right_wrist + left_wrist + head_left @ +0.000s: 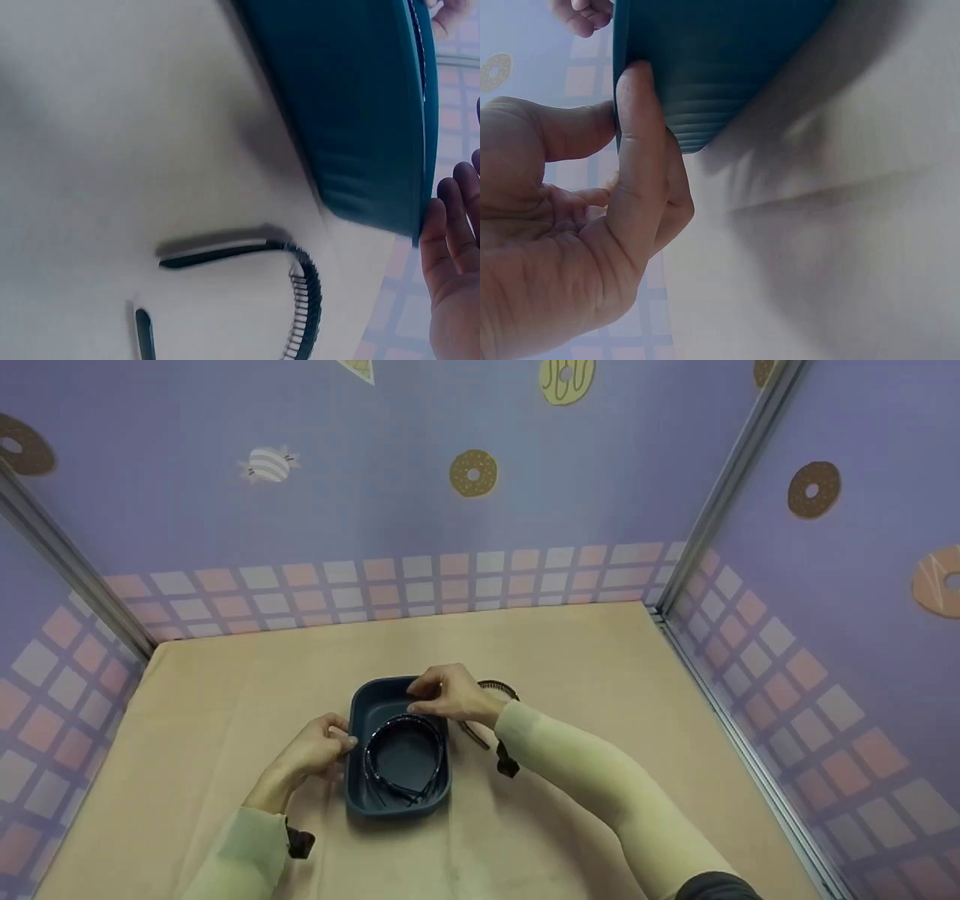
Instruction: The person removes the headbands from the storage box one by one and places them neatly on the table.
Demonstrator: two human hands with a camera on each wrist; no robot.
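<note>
A dark teal rectangular bin (pixel 397 813) stands on the cloth-covered table with dark, shiny headbands (pixel 406 719) lying in it, their ends crossing near its front. My left hand (pixel 309 751) pinches the bin's left rim between thumb and fingers; the left wrist view shows the fingers on the outer wall. Over the far right corner, my right hand (pixel 454 694) has loosely bent fingers and nothing visible between them. Its little finger (pixel 433 236) appears to touch the rim. A dark toothed headband (pixel 310 292) lies on the table just right of the bin, partly hidden by my right wrist in the head view.
The beige cloth (pixel 585 660) covers the table around the bin. Purple patterned walls (pixel 375 495) enclose the back and both sides, with metal posts (pixel 712 502) at the corners.
</note>
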